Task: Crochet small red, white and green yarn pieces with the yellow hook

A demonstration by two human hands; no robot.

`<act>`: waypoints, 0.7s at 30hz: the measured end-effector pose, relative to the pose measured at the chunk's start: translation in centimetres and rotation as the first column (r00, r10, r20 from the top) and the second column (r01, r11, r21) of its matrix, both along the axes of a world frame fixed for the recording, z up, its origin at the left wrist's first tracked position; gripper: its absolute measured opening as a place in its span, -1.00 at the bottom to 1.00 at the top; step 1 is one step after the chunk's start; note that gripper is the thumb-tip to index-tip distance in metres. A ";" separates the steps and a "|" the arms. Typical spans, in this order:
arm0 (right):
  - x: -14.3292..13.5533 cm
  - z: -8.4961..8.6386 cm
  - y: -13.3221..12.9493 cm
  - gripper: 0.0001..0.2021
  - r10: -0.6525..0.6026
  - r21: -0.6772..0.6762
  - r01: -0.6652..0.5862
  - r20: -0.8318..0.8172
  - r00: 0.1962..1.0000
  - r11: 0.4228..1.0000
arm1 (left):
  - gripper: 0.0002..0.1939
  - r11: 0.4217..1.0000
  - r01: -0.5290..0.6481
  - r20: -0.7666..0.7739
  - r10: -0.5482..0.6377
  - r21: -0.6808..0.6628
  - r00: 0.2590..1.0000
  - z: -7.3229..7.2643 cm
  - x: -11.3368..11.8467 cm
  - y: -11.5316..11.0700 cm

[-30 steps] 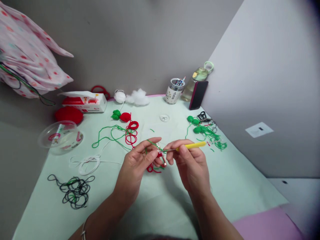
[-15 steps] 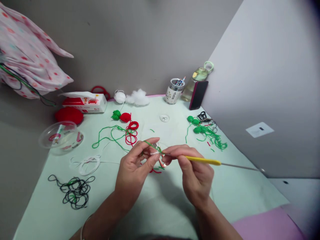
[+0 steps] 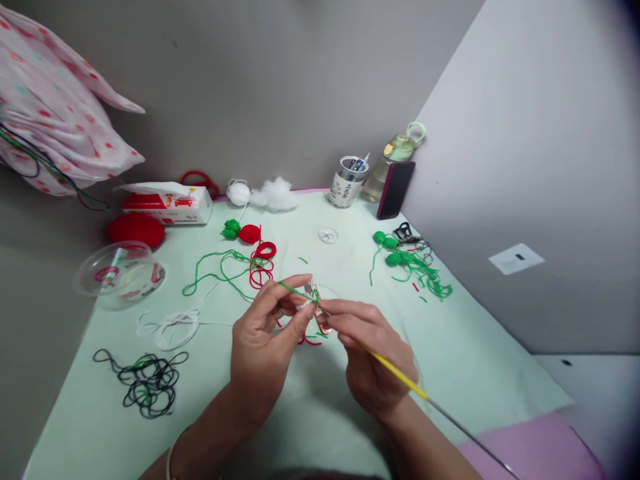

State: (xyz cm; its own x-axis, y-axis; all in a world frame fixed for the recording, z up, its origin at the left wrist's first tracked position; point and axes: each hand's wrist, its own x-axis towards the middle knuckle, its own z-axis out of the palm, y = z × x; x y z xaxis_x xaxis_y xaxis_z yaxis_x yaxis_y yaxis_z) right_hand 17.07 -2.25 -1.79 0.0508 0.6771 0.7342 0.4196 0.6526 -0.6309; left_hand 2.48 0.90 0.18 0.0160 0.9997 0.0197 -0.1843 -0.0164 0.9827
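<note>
Fingers closed in a pinch, the left hand's (image 3: 257,353) grip has hold of a small white crocheted piece (image 3: 303,305), green yarn (image 3: 293,289) stretched over its forefinger. The right hand's (image 3: 380,367) grip is closed around a yellow-handled crochet hook (image 3: 400,373), fingertips nearly touching the piece; I can't tell whether the hook's working end sits in a stitch. Above the bench (image 3: 470,367), the piece has a red yarn ball (image 3: 249,234) beyond it to the left and a black yarn tangle (image 3: 155,387) nearer, also left. I'd judge the green strand is being worked at the piece's edge; the next move calls for steady tension and a clear loop.
</note>
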 end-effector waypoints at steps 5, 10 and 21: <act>-0.3 0.0 -0.1 -0.72 -0.030 0.009 0.031 -0.024 0.999 0.999 | -0.74 0.994 0.082 0.078 -0.076 -0.070 0.994 0.4 0.0 -0.2; -0.5 0.9 0.6 -0.79 -0.014 -0.092 -0.006 -0.223 0.975 0.996 | -0.69 0.989 0.092 0.159 -0.073 -0.113 0.985 0.5 0.4 -0.5; 0.6 -0.3 1.9 -0.84 0.135 -0.253 -0.332 -0.575 0.807 0.909 | -0.77 0.992 0.033 -0.146 -0.014 0.125 0.989 0.1 -0.7 0.3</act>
